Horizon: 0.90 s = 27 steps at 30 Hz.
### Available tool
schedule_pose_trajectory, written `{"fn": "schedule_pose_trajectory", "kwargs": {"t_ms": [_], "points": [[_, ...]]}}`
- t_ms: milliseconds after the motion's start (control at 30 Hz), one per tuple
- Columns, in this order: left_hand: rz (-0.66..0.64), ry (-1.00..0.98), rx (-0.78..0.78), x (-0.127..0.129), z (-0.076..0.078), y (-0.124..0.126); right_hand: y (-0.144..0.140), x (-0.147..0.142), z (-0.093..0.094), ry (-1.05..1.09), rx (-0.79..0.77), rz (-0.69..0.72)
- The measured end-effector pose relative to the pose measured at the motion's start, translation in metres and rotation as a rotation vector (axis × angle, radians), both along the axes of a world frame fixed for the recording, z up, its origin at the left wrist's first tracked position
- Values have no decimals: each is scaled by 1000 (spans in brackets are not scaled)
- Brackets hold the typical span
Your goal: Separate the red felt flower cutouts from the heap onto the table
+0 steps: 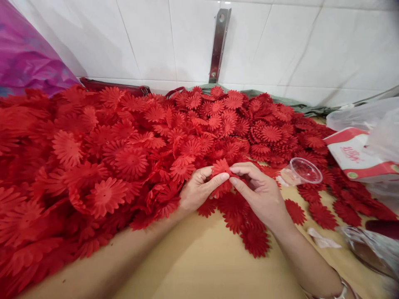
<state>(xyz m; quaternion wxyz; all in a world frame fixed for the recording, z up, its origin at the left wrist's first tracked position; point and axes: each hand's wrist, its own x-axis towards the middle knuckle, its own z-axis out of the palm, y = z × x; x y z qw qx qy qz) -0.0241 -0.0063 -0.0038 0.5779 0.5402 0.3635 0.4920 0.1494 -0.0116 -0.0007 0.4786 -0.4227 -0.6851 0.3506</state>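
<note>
A huge heap of red fabric flower petals covers the wooden table from the left edge to the back right. My left hand and my right hand meet at the centre, thumbs and fingers pinching one red flower piece between them. Several loose red petals lie flat on the table just under and in front of my right hand.
A clear plastic cup lies on its side right of my hands. A red-and-white box and clear plastic bags sit at the right. Purple cloth at back left, a white tiled wall with a metal bracket behind.
</note>
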Motion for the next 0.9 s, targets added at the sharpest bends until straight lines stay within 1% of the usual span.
{"fn": "schedule_pose_trajectory", "kwargs": {"t_ms": [67, 200, 233, 300, 367, 400, 433, 567, 700, 767, 900], "points": [[-13, 39, 18, -1, 0, -1, 2, 0, -3, 51, -55, 0], [-63, 136, 40, -2, 1, -6, 8, 3, -7, 287, -150, -127], [-67, 167, 66, -2, 1, -8, 10, 4, -7, 350, -162, -154], [-68, 230, 172, -1, 3, -10, 13, 6, -7, 430, -177, -180], [-52, 263, 284, 1, 3, -10, 13, 5, -5, 459, -191, -188], [-52, 253, 299, 1, 3, -10, 13, 4, -5, 458, -199, -184], [-57, 220, 281, 2, 2, -8, 12, 4, -4, 448, -204, -177], [-35, 16, 82, 1, -3, -1, 10, 3, -3, 390, -174, -165], [5, -48, -47, -3, -6, 3, 11, 5, -3, 405, -147, -131], [32, -61, -70, -4, -7, 4, 10, 6, -2, 415, -142, -116], [53, -100, -86, -3, -9, 6, 8, 5, 0, 457, -149, -138]]}}
